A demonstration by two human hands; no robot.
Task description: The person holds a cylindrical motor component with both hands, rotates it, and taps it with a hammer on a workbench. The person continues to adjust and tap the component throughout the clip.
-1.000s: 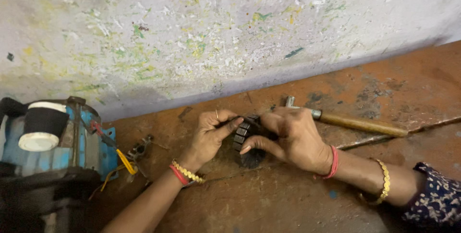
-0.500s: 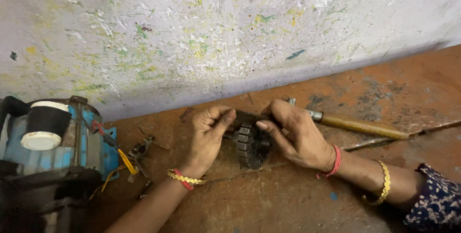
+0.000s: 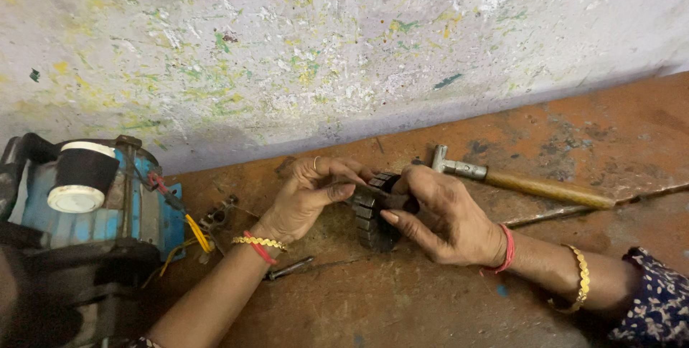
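Both hands, left and right, clamped on dark ridged metal core; wooden-handled hammer beside.

Place: workshop — paint-flecked wall | stained workbench | hammer | blue motor

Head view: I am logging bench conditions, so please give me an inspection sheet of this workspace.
Surface: worn, stained reddish bench.
Job's things: dark slotted metal core, standing on edge on the bench.
Clutter: wooden-handled hammer behind the right hand; bolt near the left wrist.
Hands: left hand and right hand both grip the core.
Cables: yellow and red wires hang from the blue motor.
Surroundings: paint-flecked white wall.
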